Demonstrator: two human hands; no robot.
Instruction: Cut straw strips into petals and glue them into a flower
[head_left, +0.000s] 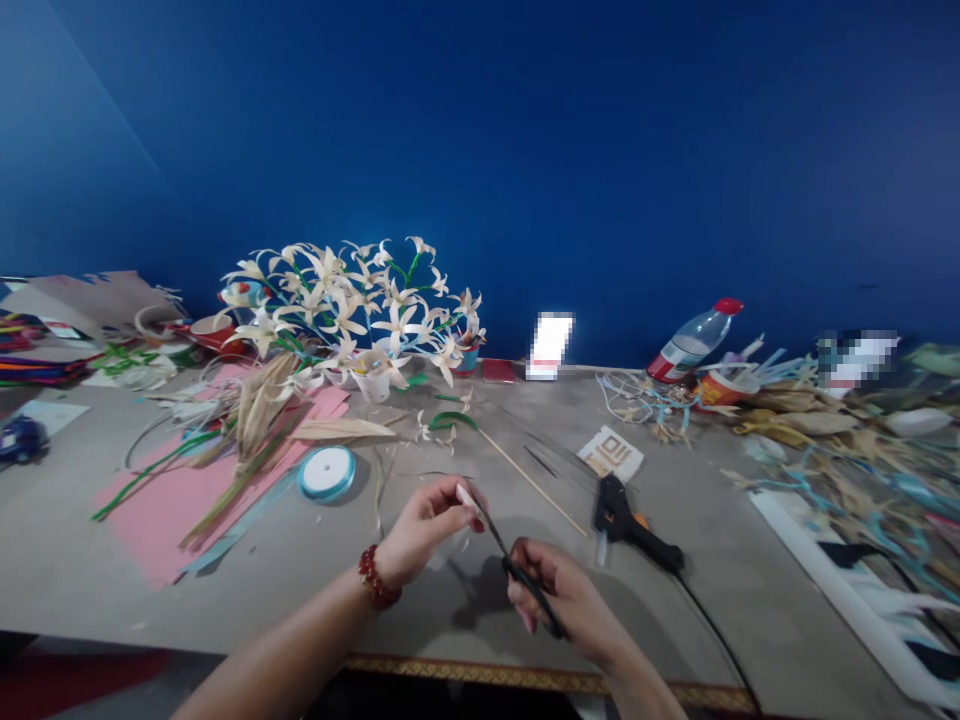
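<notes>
My left hand (431,530), with a red bead bracelet (376,578) at its wrist, pinches a small pale piece (471,500), perhaps a strip of husk. My right hand (551,590) is wrapped round black-handled scissors (534,590), whose blades point up and left to the pale piece. Whether the blades are apart is too small to tell. Both hands are above the grey table (420,620) near its front edge. Beyond them lie a thin wooden stick (532,482) and a roll of blue ribbon (326,474).
A black glue gun (630,525) lies to the right, its cord running to the front edge. Pale handmade flowers (345,300) stand in cups at the back. Dried husks (262,410) rest on pink paper (142,520). A bottle (694,345) leans by the wall; a white power strip (832,590) lies right.
</notes>
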